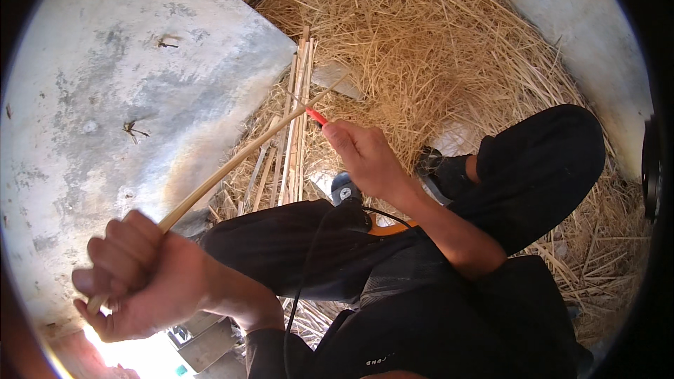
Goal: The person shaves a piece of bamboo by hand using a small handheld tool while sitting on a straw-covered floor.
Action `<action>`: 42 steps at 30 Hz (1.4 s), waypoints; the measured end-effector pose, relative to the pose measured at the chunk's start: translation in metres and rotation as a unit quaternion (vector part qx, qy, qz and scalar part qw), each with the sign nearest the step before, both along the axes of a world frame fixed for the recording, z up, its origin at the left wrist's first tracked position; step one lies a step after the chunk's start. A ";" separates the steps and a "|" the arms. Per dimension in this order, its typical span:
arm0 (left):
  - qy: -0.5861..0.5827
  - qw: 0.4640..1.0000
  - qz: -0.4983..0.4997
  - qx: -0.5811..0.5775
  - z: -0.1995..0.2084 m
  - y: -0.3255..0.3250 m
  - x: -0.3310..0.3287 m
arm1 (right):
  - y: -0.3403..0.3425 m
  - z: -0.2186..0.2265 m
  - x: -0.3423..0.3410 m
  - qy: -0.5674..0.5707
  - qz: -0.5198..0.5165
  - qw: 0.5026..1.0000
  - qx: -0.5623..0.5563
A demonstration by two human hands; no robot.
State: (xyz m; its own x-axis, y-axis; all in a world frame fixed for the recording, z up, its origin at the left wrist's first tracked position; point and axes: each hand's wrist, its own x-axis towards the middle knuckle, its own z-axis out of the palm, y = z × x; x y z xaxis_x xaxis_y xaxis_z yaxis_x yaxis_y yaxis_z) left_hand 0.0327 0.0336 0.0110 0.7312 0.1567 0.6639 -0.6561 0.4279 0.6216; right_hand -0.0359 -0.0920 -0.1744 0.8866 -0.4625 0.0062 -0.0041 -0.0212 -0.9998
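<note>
My left hand is closed around the lower end of a long pale bamboo strip. The strip slants up and away to the right, narrowing toward its far tip. My right hand grips a knife by its red and black handle. Its thin blade crosses the strip near the far end; whether the edge bites into it I cannot tell. Beneath the crossing, several long split strips lie side by side on the straw.
Dry straw and shavings cover the floor. A stained whitish wall rises at left, another pale wall at far right. My bent legs are close under the hands. An orange object and a dark cable lie by them.
</note>
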 end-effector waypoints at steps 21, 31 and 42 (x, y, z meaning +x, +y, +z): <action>-0.057 0.998 -0.030 0.016 -0.010 0.045 0.004 | 0.019 -0.033 0.013 0.134 0.013 0.962 -0.237; -0.027 0.998 0.049 0.003 -0.015 0.056 0.011 | 0.027 -0.067 0.020 0.110 0.009 0.935 -0.336; 0.058 0.996 0.064 -0.035 -0.007 0.053 0.010 | 0.041 -0.077 0.030 0.048 -0.024 0.954 -0.296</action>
